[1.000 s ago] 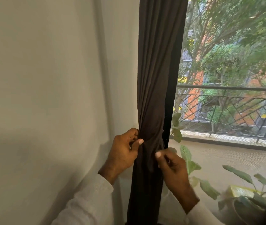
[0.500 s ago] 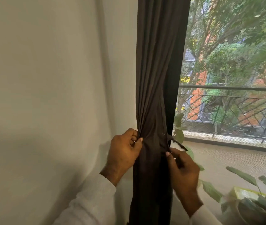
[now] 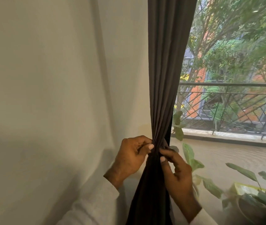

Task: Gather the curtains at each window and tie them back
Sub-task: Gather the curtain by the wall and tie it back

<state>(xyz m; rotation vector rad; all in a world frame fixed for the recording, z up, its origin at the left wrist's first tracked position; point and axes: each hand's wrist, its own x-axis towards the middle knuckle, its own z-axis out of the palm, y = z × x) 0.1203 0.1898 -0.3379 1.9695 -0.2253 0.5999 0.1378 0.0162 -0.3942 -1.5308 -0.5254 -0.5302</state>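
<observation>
Both hands have drawn together: I see my left hand and right hand pinching the dark curtain at its gathered waist, near the wall.

1 dark curtain, centre frame; 2 hands: left hand, right hand; 1 potted plant, lower right; 1 railing outside.

Balcony floor outside glass; potted plant stands at lower right.
</observation>
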